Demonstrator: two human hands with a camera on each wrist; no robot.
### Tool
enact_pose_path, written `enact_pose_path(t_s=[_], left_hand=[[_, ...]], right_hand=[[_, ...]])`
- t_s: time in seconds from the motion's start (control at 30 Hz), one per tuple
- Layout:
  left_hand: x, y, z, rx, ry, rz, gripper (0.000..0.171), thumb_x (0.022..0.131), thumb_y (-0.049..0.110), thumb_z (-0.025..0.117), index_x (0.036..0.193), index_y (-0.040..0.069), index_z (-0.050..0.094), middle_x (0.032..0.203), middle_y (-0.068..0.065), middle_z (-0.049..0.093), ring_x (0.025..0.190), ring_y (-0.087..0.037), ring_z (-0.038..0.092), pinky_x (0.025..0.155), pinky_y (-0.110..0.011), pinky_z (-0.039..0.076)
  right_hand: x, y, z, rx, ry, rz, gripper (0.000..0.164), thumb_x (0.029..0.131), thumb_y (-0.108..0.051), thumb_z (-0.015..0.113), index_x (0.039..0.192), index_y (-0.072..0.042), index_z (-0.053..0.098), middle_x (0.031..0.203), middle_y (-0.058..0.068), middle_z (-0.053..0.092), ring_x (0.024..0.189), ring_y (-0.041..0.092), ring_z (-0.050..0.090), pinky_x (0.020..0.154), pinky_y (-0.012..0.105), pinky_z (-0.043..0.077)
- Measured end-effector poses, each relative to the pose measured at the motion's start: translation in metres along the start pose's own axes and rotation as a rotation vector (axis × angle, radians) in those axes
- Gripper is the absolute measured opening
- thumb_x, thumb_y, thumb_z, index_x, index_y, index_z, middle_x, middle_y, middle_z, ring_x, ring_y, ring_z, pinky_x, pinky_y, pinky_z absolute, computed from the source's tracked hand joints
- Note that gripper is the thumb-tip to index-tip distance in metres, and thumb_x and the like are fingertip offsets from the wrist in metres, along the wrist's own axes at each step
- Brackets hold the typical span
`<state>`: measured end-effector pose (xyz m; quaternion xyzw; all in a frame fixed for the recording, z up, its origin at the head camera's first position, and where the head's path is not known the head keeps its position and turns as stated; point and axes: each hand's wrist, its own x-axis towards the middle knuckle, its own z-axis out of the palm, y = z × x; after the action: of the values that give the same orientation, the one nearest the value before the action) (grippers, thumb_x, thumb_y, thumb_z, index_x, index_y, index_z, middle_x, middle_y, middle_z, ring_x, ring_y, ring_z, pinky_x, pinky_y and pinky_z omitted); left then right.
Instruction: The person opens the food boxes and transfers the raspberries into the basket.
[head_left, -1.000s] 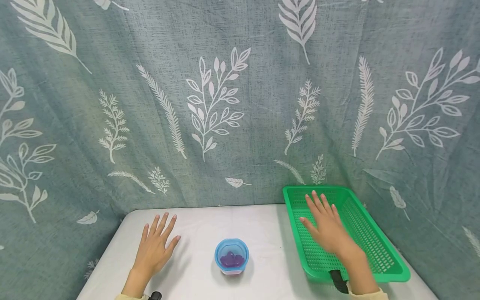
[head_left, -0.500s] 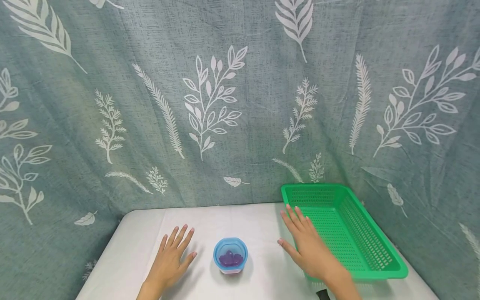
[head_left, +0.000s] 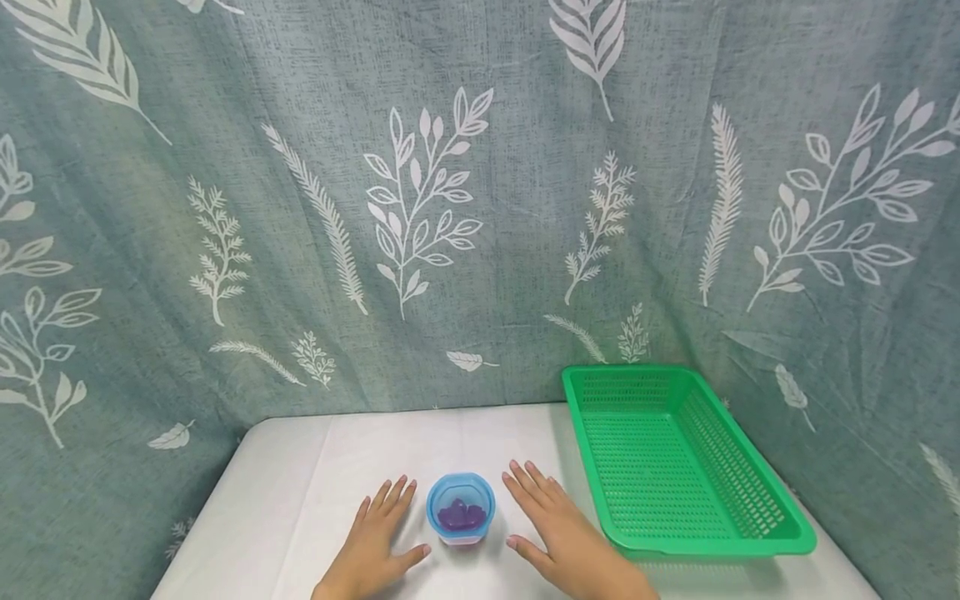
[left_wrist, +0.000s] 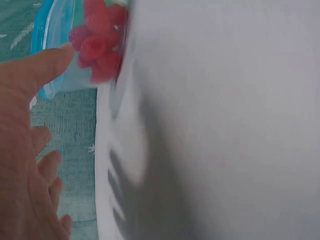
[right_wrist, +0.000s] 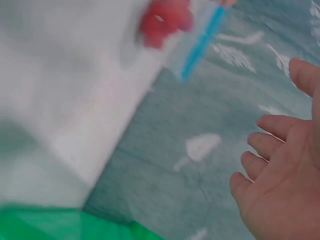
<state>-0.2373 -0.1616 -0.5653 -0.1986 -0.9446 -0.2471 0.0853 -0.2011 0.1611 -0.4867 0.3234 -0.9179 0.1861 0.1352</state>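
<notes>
A small clear tub [head_left: 461, 510] with a blue lid stands on the white tabletop in the head view. Through its wall, the left wrist view shows red raspberry-like pieces [left_wrist: 102, 50]; from above they look purple through the lid. Just left of the tub is my left hand [head_left: 373, 540], fingers straight and thumb out toward it. In the left wrist view, the thumb overlaps the tub near its lid [left_wrist: 41, 55]. To the tub's right hovers my right hand [head_left: 566, 542], fingers extended, a gap between it and the tub. Neither hand grips anything.
A green perforated basket [head_left: 667, 475] sits at the right side of the white table [head_left: 315, 467], close beside my right hand. Behind and around the table hangs a grey-green curtain [head_left: 510, 250] with white leaf prints.
Both hands have come inward and nearer the table's front, from wide apart to either side of the tub. My right hand has left the space over the basket. Tub and basket stay put.
</notes>
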Motion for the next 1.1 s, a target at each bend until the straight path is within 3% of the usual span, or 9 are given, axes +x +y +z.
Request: enact_pose_path(t_s=[0.1,0.2,0.53,0.77,1.1], left_hand=[[0.002,0.003,0.007,-0.058,-0.006,0.003,0.095,0.086,0.059,0.071,0.157,0.006,0.036,0.162,-0.018,0.036,0.151,-0.046,0.025,0.116,-0.078,0.02],[0.005,0.008,0.013,-0.12,-0.008,0.013,0.1,0.084,0.058,0.074,0.157,0.004,0.033,0.162,-0.02,0.035,0.15,-0.051,0.024,0.114,-0.081,0.02],[0.015,0.018,0.029,-0.335,0.005,-0.015,0.115,0.076,0.051,0.085,0.157,-0.004,0.026,0.163,-0.026,0.028,0.149,-0.054,0.02,0.113,-0.08,0.024],[0.023,0.017,0.041,-0.505,0.075,-0.021,0.104,0.072,0.032,0.092,0.151,-0.005,0.036,0.152,-0.028,0.045,0.14,-0.053,0.04,0.111,-0.078,0.031],[0.027,0.015,0.051,-0.893,0.039,-0.065,0.096,0.075,0.009,0.089,0.153,-0.004,0.033,0.155,-0.025,0.042,0.145,-0.046,0.038,0.119,-0.051,0.032]], right_hand=[[0.001,0.001,0.014,0.058,-0.07,-0.004,0.071,0.105,-0.051,0.046,0.159,-0.008,0.031,0.167,0.01,0.028,0.154,0.034,0.025,0.127,0.05,0.022],[0.002,0.001,0.023,0.116,-0.136,-0.002,0.073,0.105,-0.052,0.046,0.16,-0.009,0.029,0.167,0.012,0.026,0.154,0.036,0.023,0.12,0.064,0.027],[0.011,0.003,0.044,0.165,-0.191,0.013,0.072,0.103,-0.039,0.057,0.161,-0.01,0.027,0.169,0.01,0.023,0.155,0.038,0.018,0.12,0.07,0.023],[0.02,0.005,0.051,0.183,-0.173,0.016,0.071,0.101,-0.042,0.059,0.16,-0.013,0.031,0.168,0.008,0.026,0.154,0.04,0.019,0.119,0.072,0.023],[0.032,0.015,0.064,0.275,-0.206,0.037,0.063,0.099,-0.038,0.063,0.154,-0.012,0.044,0.163,0.01,0.036,0.154,0.042,0.021,0.119,0.074,0.02]])
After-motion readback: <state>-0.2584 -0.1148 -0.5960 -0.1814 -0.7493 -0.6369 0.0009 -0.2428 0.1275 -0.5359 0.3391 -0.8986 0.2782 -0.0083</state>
